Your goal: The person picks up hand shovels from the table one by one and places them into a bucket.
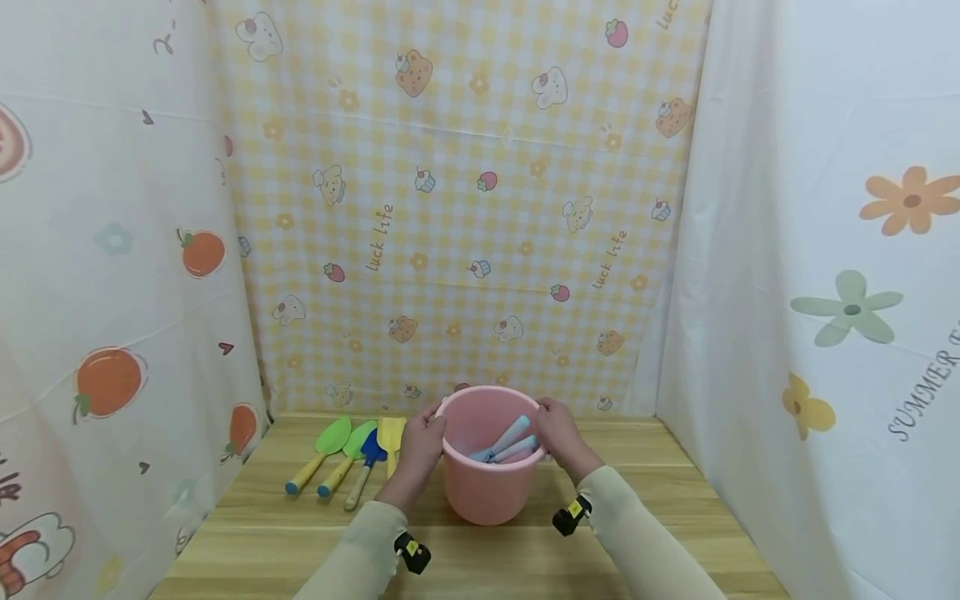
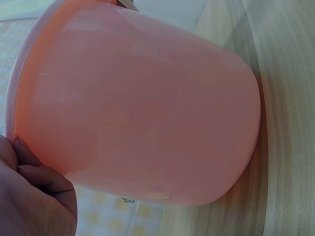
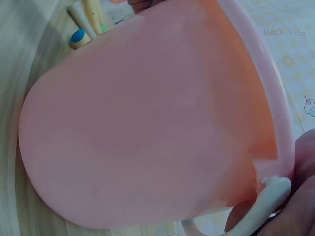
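1. Backed by yellow-checked cloth (image 1: 465, 217) across upper centre of head frame; flanked by white left cloth (image 1: 150, 308) and white right cloth (image 1: 750, 208).
2. Pink bucket (image 1: 491, 496): lower centre, opening upward. Cannot tell whether base touches wood.
3. Left hand (image 1: 422, 437): pinches rim at bucket's left, thumb opposed to bent fingers.
4. Right hand (image 1: 558, 429): fingers curled at rim on bucket's right, beside white handle (image 3: 271, 194). Cannot tell whether handle is pinched too.
5. Judgement: gripped on opposite sides probably for even support, leaving mouth unobstructed.
6. Inside: two pale-handled tools (image 1: 512, 434), slanting toward upper right of mouth; lower ends mostly hidden.
7. Left of bucket: two green shovels (image 1: 333, 435), blue shovel (image 1: 372, 447), yellow shovel (image 1: 392, 435) partly behind left hand. Blades toward top of frame; apparently lined up to stay distinct.
8. Wood-grain table (image 1: 510, 567): fills lower centre, reaching back to foot of checked cloth.
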`<state>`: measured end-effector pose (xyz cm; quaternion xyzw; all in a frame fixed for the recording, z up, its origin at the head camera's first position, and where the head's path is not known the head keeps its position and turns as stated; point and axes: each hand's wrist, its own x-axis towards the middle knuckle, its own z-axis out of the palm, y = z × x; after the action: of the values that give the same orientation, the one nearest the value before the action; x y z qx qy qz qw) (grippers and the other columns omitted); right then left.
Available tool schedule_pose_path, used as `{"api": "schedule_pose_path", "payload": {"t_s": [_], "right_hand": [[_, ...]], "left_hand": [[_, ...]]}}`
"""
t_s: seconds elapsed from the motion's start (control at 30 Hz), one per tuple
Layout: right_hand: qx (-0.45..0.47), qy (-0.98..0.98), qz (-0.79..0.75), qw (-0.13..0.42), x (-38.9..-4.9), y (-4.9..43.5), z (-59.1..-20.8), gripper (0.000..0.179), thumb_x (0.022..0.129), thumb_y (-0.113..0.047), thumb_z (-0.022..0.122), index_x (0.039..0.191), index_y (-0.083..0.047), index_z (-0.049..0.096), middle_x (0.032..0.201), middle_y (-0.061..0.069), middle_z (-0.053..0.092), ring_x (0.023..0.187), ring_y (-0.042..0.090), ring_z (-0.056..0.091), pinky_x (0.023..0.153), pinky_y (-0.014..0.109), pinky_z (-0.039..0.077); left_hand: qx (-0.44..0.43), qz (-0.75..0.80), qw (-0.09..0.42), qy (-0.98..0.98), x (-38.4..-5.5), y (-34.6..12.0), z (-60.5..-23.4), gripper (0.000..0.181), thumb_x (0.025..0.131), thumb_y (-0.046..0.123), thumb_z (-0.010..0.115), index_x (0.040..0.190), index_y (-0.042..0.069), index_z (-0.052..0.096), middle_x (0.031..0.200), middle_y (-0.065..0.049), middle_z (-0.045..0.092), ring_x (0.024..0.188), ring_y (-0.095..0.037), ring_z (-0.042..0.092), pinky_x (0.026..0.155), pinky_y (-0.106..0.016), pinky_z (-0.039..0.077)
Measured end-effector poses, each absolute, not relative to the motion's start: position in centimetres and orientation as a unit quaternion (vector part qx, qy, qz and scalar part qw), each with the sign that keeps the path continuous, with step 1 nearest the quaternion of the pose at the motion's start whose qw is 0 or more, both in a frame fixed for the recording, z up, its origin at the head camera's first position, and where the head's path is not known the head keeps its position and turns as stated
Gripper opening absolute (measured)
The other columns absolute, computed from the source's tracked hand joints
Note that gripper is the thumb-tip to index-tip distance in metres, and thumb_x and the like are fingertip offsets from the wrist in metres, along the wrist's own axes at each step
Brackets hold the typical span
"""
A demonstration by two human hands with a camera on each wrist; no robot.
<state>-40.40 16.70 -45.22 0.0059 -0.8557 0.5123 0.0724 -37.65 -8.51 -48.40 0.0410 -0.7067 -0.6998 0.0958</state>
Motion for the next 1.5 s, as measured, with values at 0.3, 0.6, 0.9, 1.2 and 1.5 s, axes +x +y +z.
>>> {"api": "schedule_pose_path", "payload": {"t_s": [0.3,0.6,0.9,1.2,1.5], "right_hand": [[-0.004,-0.851,0.512,0.117,-39.9,16.1,-45.6,0.045,0.113,-0.015,0.041,0.14,0.006,0.071,0.141,0.026,0.07,0.125,0.04,0.067,0.101,0.052,0.06],[-0.029,-0.823,0.553,0.129,-39.8,15.9,-45.9,0.042,0.113,-0.016,0.047,0.14,0.004,0.073,0.144,0.025,0.069,0.134,0.04,0.065,0.106,0.052,0.059],[-0.044,-0.813,0.565,0.13,-39.8,15.8,-46.1,0.041,0.112,-0.018,0.05,0.14,0.003,0.074,0.143,0.024,0.07,0.134,0.04,0.066,0.103,0.05,0.061],[-0.047,-0.809,0.571,0.133,-39.7,15.9,-46.0,0.039,0.111,-0.016,0.052,0.134,0.004,0.077,0.138,0.024,0.073,0.129,0.038,0.069,0.096,0.045,0.064],[-0.047,-0.816,0.56,0.137,-39.8,15.9,-45.9,0.04,0.11,-0.017,0.051,0.133,0.003,0.078,0.137,0.022,0.074,0.126,0.035,0.07,0.092,0.042,0.064]], "left_hand": [[0.045,-0.696,0.094,-0.711,-37.5,-8.6,-48.4,0.052,0.11,0.024,0.056,0.159,0.007,0.06,0.144,-0.02,0.069,0.115,-0.035,0.072,0.084,-0.034,0.066],[0.037,-0.699,0.095,-0.708,-37.4,-8.8,-48.0,0.051,0.111,0.021,0.055,0.159,0.006,0.059,0.133,-0.023,0.071,0.114,-0.038,0.071,0.085,-0.034,0.066],[0.039,-0.691,0.089,-0.716,-37.5,-8.8,-48.1,0.051,0.111,0.022,0.054,0.159,0.006,0.059,0.13,-0.023,0.071,0.11,-0.035,0.073,0.085,-0.036,0.067],[0.03,-0.633,0.073,-0.77,-37.4,-9.6,-48.3,0.057,0.116,0.05,0.047,0.155,0.012,0.063,0.124,-0.015,0.072,0.096,-0.026,0.066,0.078,-0.036,0.06],[0.042,-0.517,0.073,-0.852,-37.2,-12.7,-49.2,0.037,0.113,0.035,0.05,0.12,0.007,0.073,0.1,-0.012,0.071,0.085,-0.026,0.067,0.071,-0.041,0.055]]}}
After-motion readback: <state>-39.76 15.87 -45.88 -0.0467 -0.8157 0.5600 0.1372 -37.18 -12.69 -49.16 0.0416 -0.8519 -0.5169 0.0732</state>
